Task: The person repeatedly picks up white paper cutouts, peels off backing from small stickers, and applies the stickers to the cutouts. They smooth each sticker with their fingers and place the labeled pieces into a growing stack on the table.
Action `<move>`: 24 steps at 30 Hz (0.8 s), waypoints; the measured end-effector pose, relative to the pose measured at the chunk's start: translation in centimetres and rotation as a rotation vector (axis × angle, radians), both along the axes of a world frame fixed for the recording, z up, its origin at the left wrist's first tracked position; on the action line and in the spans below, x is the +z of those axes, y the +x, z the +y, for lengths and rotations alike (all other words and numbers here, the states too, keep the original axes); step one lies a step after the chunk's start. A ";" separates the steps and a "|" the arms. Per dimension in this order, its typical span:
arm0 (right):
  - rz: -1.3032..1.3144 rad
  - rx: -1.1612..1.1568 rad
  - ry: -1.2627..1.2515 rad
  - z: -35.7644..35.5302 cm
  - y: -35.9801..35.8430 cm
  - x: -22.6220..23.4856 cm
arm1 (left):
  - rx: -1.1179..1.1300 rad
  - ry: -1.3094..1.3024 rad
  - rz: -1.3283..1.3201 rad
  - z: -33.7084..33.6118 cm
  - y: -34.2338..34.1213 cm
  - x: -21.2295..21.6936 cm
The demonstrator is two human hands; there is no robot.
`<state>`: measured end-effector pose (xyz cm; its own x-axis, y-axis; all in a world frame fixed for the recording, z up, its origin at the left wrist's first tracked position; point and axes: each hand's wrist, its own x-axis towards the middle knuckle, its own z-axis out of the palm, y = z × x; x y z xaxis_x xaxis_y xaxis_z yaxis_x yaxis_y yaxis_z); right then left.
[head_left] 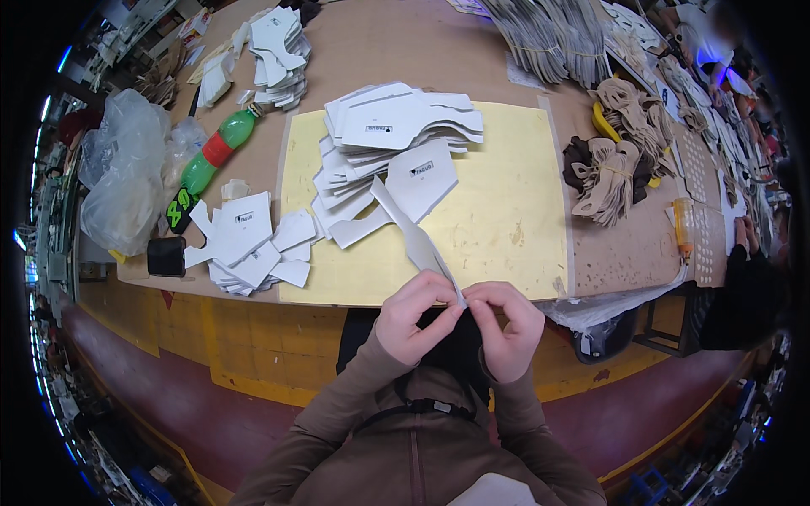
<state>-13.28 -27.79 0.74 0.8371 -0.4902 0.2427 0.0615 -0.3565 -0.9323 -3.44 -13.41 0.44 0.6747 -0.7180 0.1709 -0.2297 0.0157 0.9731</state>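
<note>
Between my left hand (419, 317) and my right hand (504, 329) is a cut white shoe-upper piece (413, 234), seen nearly edge-on. The fingertips of both hands pinch its near end close together, just past the table's front edge. Its far end tilts up over the table. Beyond it lies a fanned pile of similar white pieces (371, 126) on a yellow sheet (506, 219). One loose white piece (422, 181) leans at the pile's near right. A smaller heap of white pieces (245, 232) lies to the left.
At the left are a green bottle (215, 152), clear plastic bags (126, 160) and a dark phone-like object (166, 256). Banded beige pieces (607, 173) and grey strips (544, 38) sit at the right. Another person's dark sleeve (747, 287) shows at the far right.
</note>
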 end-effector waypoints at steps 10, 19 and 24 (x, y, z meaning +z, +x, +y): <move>-0.008 -0.122 0.572 0.1 0.3 -2.4 | -0.121 0.019 0.074 0.7 -0.2 -1.0; -0.084 -0.062 -0.024 0.8 0.5 -2.4 | 0.005 0.027 0.305 0.1 -0.8 -0.6; -0.115 -0.095 0.441 2.1 0.5 -3.0 | -0.024 0.045 0.426 -0.6 -0.7 -1.2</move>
